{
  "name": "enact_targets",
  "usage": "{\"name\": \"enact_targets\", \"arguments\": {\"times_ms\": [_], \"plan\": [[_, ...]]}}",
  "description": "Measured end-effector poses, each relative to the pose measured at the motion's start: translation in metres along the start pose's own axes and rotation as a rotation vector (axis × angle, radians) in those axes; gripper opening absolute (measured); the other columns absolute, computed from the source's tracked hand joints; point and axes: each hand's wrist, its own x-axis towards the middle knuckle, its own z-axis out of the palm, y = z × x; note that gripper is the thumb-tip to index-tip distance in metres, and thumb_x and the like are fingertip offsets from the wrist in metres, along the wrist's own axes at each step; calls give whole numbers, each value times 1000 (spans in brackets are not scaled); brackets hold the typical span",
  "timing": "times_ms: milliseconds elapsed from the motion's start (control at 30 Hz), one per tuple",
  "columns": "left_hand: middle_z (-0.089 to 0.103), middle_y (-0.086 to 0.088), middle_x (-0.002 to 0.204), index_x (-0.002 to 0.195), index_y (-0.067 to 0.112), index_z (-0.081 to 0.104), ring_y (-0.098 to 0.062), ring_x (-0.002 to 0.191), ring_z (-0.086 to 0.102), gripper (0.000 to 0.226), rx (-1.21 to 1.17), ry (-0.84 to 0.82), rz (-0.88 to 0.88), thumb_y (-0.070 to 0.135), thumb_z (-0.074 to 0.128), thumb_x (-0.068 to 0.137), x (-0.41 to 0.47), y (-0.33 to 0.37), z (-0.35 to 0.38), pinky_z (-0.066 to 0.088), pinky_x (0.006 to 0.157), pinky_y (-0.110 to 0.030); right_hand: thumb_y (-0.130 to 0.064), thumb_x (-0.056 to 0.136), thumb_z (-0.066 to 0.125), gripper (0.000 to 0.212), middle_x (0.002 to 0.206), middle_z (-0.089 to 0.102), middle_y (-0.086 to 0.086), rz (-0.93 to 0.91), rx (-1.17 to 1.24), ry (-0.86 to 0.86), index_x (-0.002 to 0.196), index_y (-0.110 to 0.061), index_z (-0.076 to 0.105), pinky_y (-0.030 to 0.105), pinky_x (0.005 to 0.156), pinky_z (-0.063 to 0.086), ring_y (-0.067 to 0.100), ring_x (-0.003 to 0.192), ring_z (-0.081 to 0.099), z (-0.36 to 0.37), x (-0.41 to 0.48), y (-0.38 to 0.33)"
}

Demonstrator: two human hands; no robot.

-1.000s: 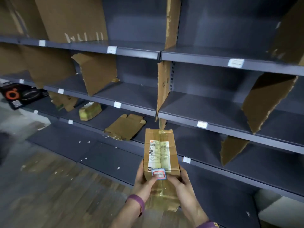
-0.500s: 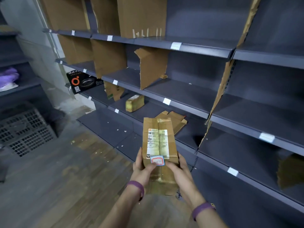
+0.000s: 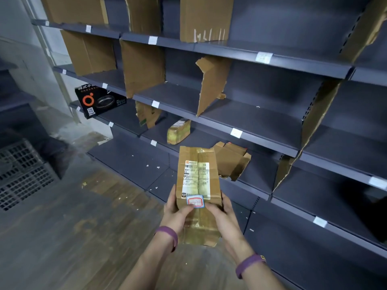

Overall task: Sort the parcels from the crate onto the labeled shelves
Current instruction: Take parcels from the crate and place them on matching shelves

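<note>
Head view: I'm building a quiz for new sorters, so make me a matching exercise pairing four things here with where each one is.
Things:
1. labelled parcel
2. black box
3. small taped parcel
4. flattened carton

Places:
A. far left, nearest the wall
B. held by the left hand and right hand
C. lying flat just beyond the held parcel
D. just right of a short torn divider

Pairs: 1-B, 2-A, 3-D, 4-C
</note>
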Motion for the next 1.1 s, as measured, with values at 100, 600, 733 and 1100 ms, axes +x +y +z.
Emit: {"name": "enact_targets", "arguments": {"times_ms": [100, 600, 733, 1100], "plan": [[52, 5, 136, 127, 62, 41, -15, 115, 60, 85, 8, -7, 1, 32, 74, 55, 9, 0, -8, 54, 88, -38, -21, 85, 71, 46, 114, 68, -19, -9, -3, 7, 125, -37, 55, 30, 100, 47, -2, 106, 63, 9, 7, 0], [48, 6, 137, 128, 66, 38, -21, 120, 55, 88, 91, 229, 46, 49, 76, 50, 72, 50, -46, 56, 74, -38, -25, 85, 70, 48, 114, 68, -21, -4, 8, -133, 128, -40, 53, 8, 59, 48, -4, 103, 61, 66, 101, -26], [48, 5, 140, 127, 62, 42, -16, 124, 52, 88, 62, 276, 50, 47, 82, 49, 85, 55, -72, 54, 88, -39, -24, 86, 69, 45, 111, 66, -25, 14, 9, -209, 123, -41, 51, 10, 67, 47, -13, 97, 58, 92, 112, -24], [48, 3, 138, 138, 52, 37, -14, 114, 59, 98, 0, 217, 58, 44, 76, 49, 138, 75, -123, 54, 61, -20, -24, 88, 67, 46, 117, 66, -18, 13, -6, -208, 127, -43, 49, 8, 57, 48, -4, 102, 61, 153, 159, -30]]}}
